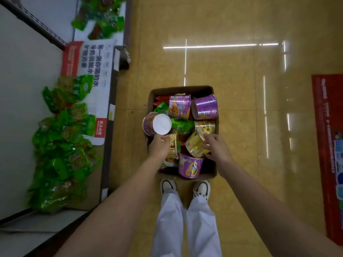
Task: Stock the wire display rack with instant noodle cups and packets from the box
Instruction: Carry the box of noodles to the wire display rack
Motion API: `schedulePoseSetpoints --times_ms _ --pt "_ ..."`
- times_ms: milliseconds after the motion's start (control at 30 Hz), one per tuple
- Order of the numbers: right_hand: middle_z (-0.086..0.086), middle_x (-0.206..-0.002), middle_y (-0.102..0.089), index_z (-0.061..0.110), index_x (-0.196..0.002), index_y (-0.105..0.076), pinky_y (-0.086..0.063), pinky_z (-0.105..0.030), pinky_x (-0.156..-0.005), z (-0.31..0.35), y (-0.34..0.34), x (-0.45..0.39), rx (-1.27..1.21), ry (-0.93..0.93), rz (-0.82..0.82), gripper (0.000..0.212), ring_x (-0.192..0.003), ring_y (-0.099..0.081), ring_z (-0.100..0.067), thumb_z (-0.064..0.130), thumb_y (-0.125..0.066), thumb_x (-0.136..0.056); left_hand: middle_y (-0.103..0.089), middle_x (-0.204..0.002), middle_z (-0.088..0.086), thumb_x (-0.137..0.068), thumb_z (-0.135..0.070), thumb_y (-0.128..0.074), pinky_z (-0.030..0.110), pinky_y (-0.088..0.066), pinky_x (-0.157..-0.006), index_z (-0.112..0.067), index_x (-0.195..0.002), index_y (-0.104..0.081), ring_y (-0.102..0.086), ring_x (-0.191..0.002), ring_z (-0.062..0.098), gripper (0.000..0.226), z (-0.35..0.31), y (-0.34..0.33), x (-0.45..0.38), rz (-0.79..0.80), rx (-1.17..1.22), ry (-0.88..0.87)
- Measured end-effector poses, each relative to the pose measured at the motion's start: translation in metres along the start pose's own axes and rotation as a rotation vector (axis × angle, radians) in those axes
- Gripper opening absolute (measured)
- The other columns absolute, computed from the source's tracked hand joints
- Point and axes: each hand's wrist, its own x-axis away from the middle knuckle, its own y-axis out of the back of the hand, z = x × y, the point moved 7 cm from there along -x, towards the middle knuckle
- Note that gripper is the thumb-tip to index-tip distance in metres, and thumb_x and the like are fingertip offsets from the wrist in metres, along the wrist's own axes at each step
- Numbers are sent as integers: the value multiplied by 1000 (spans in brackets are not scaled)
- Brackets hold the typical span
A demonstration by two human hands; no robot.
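Head view: the cardboard box [215, 173] sits on the floor by the person's feet, heaped with cups and packets; the left hand [160, 146] grips a purple cup [155, 124] sideways, lifting it out for stocking; the right hand [215, 145] clasps a yellow cup [194, 144].

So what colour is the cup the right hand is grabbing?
Yellow. The cup under the right hand shows best in the head view.
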Motion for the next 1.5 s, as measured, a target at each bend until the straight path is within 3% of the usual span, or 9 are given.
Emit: schedulePoseSetpoints --times_ms 167,633,733,867,967,1100,1233,1333,1500 --pt "-5 -128 -51 13 -131 -43 -43 -47 -101 -33 -6 -48 33 -17 -18 48 -116 -51 -22 43 -48 -94 -56 -118 11 -95 -32 -47 46 -48 -96 -16 -106 -46 -57 -108 29 19 15 -24 -37 33 -6 28" --pt "-10 -119 -50 6 -129 -44 -43 -44 -98 -66 -3 -147 154 -5 -160 38 -109 -49 -26 29 -40 -99 -54 -116 6 -95 -27 -49 36 -46 -85 -9 -121 -48 -54 -105 23 31 63 -30 -122 -56 -81 50" --pt "-13 -122 -50 2 -130 -46 -41 -37 -91 -69 0 -166 234 14 -226 41 -112 -49 -30 27 -40 -98 -55 -118 22 -93 -24 -50 45 -46 -81 2 -121 -52 -54 -107 36 39 77 -23 -140 -122 -134 67" --pt "-19 -139 -41 3 -134 -44 -34 -42 -100 -80 3 -198 344 -85 -308 50 -127 -39 -36 31 -37 -93 -48 -127 33 -89 -18 -50 47 -40 -95 7 -121 -53 -46 -118 46 41 85 -13 -172 -227 -221 81" --pt "-18 -147 -27 5 -140 -32 -20 -45 -111 -83 15 -219 487 -152 -436 51 -137 -22 -32 30 -34 -96 -29 -144 27 -90 -17 -52 40 -30 -106 4 -139 -33 -28 -133 40 56 90 -4 -195 -325 -274 186" --pt "-20 -144 -35 3 -138 -33 -24 -46 -111 -88 25 -253 498 -145 -463 52 -134 -30 -34 32 -37 -95 -35 -142 25 -86 -12 -55 42 -36 -103 6 -137 -32 -36 -131 39 58 103 2 -226 -353 -249 216" --pt "-23 -128 -50 1 -132 -38 -40 -42 -96 -95 29 -280 449 -110 -402 44 -117 -48 -40 27 -39 -96 -44 -136 25 -87 -2 -51 43 -41 -99 5 -135 -26 -45 -124 40 54 110 3 -246 -361 -155 168" --pt "-26 -125 -51 0 -132 -40 -34 -32 -75 -96 35 -287 510 -53 -391 42 -114 -50 -40 27 -38 -100 -50 -130 26 -88 -1 -52 43 -43 -96 6 -131 -36 -50 -119 40 47 116 5 -257 -375 -133 145" --pt "-30 -118 -54 -3 -119 -50 -37 -36 -76 -96 38 -283 681 68 -465 33 -110 -51 -43 20 -42 -98 -60 -115 28 -89 -8 -57 42 -47 -87 8 -109 -62 -57 -109 41 26 118 16 -263 -416 -302 95"
